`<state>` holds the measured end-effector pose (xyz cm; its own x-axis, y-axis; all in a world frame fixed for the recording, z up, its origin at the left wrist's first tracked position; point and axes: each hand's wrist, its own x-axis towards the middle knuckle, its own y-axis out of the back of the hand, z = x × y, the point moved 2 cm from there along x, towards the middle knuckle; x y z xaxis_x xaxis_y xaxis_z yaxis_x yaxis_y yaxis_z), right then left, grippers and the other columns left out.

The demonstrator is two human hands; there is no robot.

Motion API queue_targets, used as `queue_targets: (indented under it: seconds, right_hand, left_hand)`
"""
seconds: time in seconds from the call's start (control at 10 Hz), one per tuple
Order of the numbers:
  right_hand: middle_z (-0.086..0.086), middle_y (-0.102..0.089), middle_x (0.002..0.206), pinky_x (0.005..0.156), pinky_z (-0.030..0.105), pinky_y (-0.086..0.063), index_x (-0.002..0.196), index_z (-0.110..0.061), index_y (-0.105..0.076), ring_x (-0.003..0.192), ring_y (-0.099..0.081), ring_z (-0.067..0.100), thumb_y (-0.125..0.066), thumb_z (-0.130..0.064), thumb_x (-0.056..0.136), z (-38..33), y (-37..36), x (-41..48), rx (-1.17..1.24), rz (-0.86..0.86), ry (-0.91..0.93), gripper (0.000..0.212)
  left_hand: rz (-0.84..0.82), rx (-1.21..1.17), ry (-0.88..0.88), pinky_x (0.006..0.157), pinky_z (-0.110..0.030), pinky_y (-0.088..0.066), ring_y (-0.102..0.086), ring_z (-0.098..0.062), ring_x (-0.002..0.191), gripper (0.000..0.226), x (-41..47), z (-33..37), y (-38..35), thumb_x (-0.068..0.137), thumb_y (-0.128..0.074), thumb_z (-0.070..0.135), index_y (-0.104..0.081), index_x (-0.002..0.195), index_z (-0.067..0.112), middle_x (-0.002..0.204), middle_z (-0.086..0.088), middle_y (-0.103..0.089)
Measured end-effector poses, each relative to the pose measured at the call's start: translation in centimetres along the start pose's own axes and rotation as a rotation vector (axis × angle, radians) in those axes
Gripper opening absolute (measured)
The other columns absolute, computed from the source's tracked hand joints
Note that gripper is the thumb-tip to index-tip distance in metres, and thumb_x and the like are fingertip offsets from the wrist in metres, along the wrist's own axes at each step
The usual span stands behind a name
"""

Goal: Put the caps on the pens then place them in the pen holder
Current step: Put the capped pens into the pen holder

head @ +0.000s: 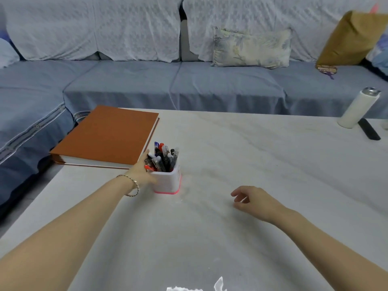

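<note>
A white pen holder with a pink base stands on the pale table, left of centre. Several pens stand in it, black, red, blue and white. My left hand, with a bracelet on the wrist, wraps around the holder's left side and its fingers reach behind the rim. My right hand rests above the table to the right of the holder, fingers loosely curled and apart, holding nothing. No loose pen or cap shows on the table.
A large brown book lies behind and left of the holder, over the table's edge. A white bottle and a black remote are at the far right. A blue sofa with cushions runs behind the table.
</note>
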<state>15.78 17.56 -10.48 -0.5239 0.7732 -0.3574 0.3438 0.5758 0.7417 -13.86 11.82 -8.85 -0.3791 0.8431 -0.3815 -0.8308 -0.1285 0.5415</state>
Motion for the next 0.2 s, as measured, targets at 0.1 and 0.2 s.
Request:
queue_targets:
  seconds: [0.1,0.2]
  right_hand:
    - [-0.009,-0.057,0.098,0.079,0.018,-0.04,0.114,-0.02,-0.057,0.093,-0.055,0.01,-0.056,-0.027,0.087,-0.1,1.8,-0.5,-0.095,-0.044,-0.005,0.028]
    - [-0.009,-0.059,0.098,0.076,0.019,-0.043,0.112,-0.023,-0.058,0.096,-0.058,0.011,-0.056,-0.029,0.086,-0.9,4.3,-1.3,-0.102,-0.003,0.03,0.026]
  left_hand:
    - [0.248,-0.031,-0.027,0.108,-0.04,-0.027,-0.023,-0.028,0.138,0.088,-1.8,2.3,0.3,0.08,-0.056,-0.007,0.002,0.144,0.015,0.153,-0.01,-0.015]
    - [0.339,-0.008,-0.207,0.106,-0.036,-0.029,-0.026,-0.025,0.136,0.076,-4.0,5.8,0.9,0.081,-0.055,-0.005,-0.015,0.142,0.016,0.15,-0.009,-0.024]
